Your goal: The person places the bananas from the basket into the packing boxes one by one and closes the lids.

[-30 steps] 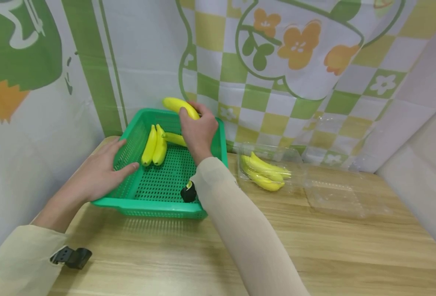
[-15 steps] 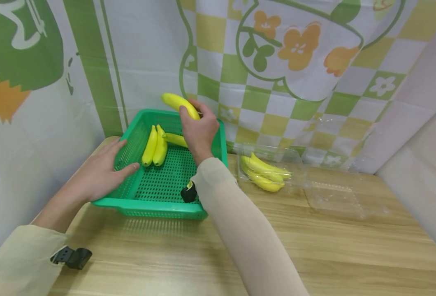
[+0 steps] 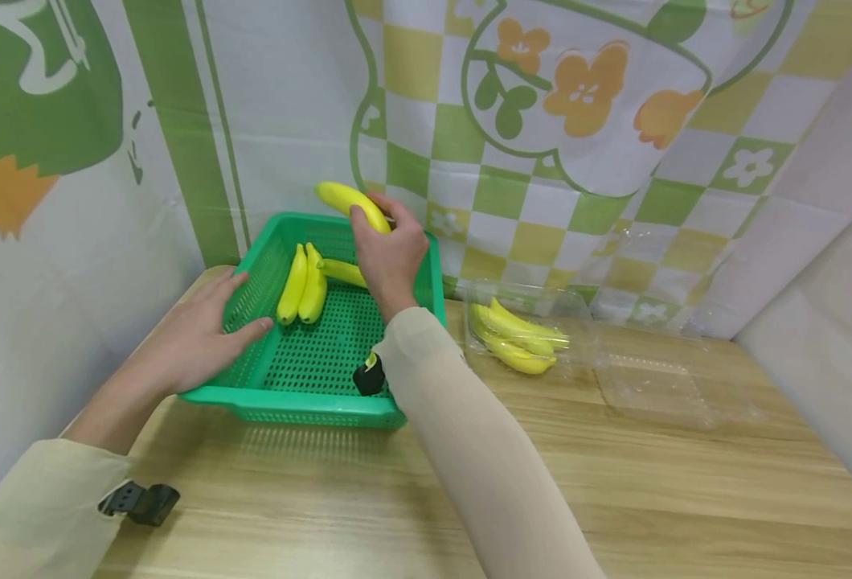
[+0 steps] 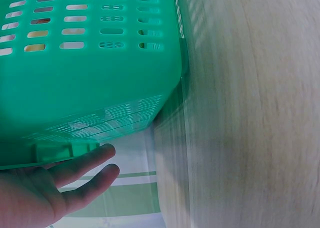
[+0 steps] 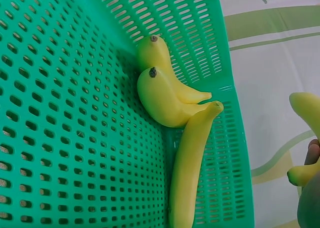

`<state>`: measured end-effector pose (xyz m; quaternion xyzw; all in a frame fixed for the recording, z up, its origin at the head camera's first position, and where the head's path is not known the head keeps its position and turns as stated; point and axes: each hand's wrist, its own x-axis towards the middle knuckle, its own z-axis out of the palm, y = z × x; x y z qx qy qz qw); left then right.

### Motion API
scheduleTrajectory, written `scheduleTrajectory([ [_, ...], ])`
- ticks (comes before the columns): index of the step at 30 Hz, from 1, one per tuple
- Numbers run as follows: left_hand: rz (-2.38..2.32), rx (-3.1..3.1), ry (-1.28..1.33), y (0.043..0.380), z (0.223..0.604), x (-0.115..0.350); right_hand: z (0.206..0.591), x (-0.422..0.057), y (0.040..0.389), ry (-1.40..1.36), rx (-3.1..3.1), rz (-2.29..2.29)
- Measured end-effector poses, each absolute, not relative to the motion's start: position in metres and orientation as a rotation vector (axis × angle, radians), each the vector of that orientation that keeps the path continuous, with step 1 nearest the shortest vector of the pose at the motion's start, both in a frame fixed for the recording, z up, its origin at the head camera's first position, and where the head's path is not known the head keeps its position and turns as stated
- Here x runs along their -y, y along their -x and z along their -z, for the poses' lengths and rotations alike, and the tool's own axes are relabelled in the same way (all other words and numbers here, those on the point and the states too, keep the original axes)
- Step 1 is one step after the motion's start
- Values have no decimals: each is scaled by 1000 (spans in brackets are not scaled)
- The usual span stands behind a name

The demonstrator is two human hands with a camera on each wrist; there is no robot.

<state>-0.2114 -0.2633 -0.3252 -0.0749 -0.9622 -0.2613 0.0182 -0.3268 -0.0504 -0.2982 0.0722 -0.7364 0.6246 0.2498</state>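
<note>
My left hand (image 3: 198,338) lies over the left rim of a green perforated plastic basket (image 3: 328,406), its thumb reaching inside. In the left wrist view two straight, spread fingers (image 4: 95,173) show beside the basket's outer wall. Above the back rim, my right hand (image 3: 391,253) grips a yellow banana (image 3: 346,199), which points up and left; in the right wrist view, yellow ends stick out around that hand. Inside the basket, two bananas (image 3: 292,285) lie side by side at the left, and another banana (image 3: 342,272) lies along the back, partly hidden by my right hand.
To the right of the basket, a clear plastic clamshell box (image 3: 578,301) stands with its lid (image 3: 657,386) folded out. Several bananas (image 3: 516,338) are in it. Patterned cloth (image 3: 498,193) hangs right behind the wooden table (image 3: 614,490), and more cloth borders both sides.
My right hand has raised the banana very slightly since a second ago, then stays still. The left hand and the basket keep their places.
</note>
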Motion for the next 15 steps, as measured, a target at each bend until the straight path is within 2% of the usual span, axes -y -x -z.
scheduleTrajectory([
  [15, 817, 2983, 237, 209, 323, 262, 297, 50, 325, -217, 2007, -1735],
])
